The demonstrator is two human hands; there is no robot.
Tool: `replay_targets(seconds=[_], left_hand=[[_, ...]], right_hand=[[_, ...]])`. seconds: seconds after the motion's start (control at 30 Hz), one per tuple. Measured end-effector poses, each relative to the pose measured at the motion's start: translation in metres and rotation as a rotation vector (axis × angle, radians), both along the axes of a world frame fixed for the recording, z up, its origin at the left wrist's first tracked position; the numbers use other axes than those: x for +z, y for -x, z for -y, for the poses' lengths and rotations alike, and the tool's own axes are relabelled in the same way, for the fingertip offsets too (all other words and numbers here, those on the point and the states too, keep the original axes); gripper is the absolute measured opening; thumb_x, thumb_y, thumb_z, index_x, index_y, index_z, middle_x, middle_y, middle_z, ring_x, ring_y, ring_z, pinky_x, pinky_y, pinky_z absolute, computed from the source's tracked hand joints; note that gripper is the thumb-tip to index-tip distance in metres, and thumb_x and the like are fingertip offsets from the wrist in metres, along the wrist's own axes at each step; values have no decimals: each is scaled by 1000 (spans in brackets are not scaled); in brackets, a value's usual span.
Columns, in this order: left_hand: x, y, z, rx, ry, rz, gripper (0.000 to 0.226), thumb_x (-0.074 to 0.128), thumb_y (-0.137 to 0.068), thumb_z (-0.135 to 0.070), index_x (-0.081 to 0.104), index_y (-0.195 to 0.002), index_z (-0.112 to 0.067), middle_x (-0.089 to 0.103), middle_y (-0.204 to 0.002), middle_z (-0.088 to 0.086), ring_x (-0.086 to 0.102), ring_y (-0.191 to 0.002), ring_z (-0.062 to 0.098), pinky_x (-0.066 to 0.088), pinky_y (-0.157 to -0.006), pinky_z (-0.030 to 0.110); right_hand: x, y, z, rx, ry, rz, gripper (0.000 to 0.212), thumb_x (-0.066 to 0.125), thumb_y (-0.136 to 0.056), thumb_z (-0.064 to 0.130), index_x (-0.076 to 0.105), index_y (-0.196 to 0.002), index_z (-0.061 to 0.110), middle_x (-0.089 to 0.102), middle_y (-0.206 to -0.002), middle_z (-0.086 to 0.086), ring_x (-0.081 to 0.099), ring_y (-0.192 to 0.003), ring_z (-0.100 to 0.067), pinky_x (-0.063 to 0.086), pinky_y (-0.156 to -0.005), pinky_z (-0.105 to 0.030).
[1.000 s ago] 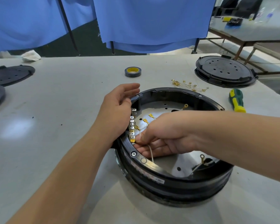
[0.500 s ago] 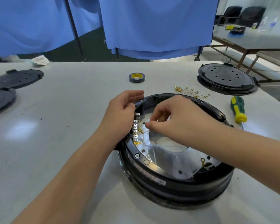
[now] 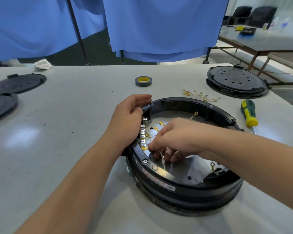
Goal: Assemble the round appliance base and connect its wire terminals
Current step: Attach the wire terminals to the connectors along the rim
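A round black appliance base point(image 3: 184, 188) lies open side up on the table, with a shiny metal plate inside. A row of silver terminal tabs point(image 3: 143, 132) runs along its inner left wall. My left hand point(image 3: 127, 120) grips the left rim of the base from outside. My right hand point(image 3: 174, 141) reaches inside and pinches a thin white wire point(image 3: 162, 160) with a brass terminal point(image 3: 144, 148) at the lowest tab. Loose brass terminals point(image 3: 156, 128) lie on the plate.
A pile of spare brass-tipped wires point(image 3: 200, 95) lies behind the base. A green-and-yellow screwdriver point(image 3: 248, 114) sits at the right, a black tape roll point(image 3: 143, 81) further back. A second black base point(image 3: 236, 81) stands back right; two black covers point(image 3: 15, 83) lie far left.
My right hand dropped from the upper terminals back down to the lowest tab and now pinches a white wire there. My left hand stayed on the rim.
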State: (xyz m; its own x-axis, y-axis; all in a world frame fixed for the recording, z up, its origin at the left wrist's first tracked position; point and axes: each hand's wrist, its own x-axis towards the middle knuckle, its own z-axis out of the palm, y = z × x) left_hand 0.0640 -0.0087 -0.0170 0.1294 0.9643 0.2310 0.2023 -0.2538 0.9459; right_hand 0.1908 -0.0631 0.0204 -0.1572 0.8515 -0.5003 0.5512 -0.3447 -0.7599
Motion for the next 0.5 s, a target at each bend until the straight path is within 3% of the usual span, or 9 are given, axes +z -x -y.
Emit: replay_targets(seconds=[0.17,0.3,0.5], left_hand=[[0,0,1,-8,6,16,48,34,-94,11,62,-111,-23,67,-118,0,59,-114,6,44,-104,28],[0,0,0,-9,13,23,48,34,-95,11,63,-110,-25,67,-118,-2,60,-114,5,45,-104,30],[0,1,1,-6,-1,7,47,35,-94,11,63,-111,-23,67,-117,-3,58,-115,4,42,-101,17]], right_hand=[[-1,-2,-4,-2,-4,11,10,70,-85,17,67,-79,9,64,-54,3,51,-37,-3,40,-39,-12],[-1,-4,-5,-7,-15,6,11,70,-84,18,68,-84,7,66,-53,2,56,-40,-5,48,-44,-16],[-6,-11,-3,-55,-342,84,17,74,-78,26,61,-81,16,71,-60,0,67,-50,-10,56,-53,-25]])
